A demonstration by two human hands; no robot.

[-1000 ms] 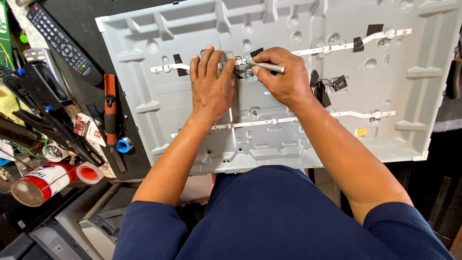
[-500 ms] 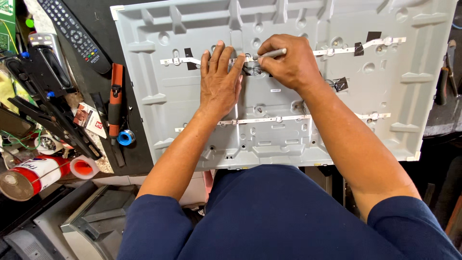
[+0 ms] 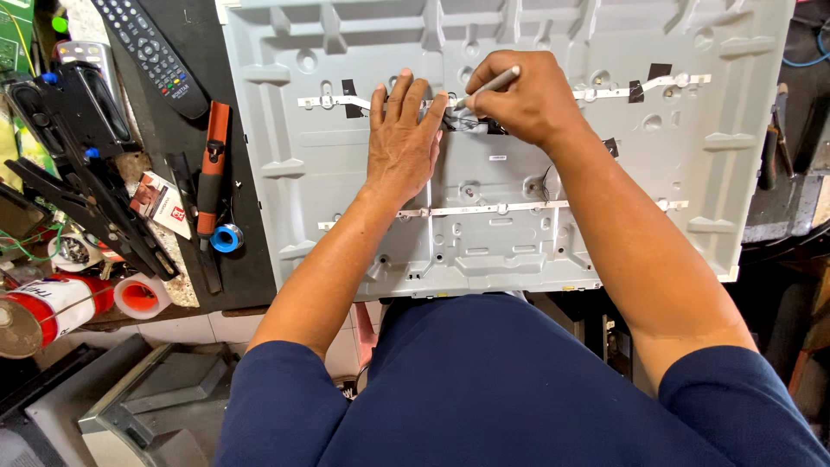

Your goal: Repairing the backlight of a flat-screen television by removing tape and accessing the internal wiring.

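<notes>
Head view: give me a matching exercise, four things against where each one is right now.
Things:
1. left hand
2. right hand
3. remote control
4. orange-handled tool

Places:
A. lying on the dark bench left of the panel, beside a blue roll
B. at the top left, on the dark bench
C. flat on the grey back panel
D. gripping a thin grey tool

Pairs: 1-C, 2-D, 3-B, 4-A

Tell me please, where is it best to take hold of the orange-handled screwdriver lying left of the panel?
Probably grip the orange-handled screwdriver around its thick orange handle, coming from above. It lies flat on the dark bench, handle away from the person, and the handle is its widest part. The blue tape roll crowds its near end.
</notes>
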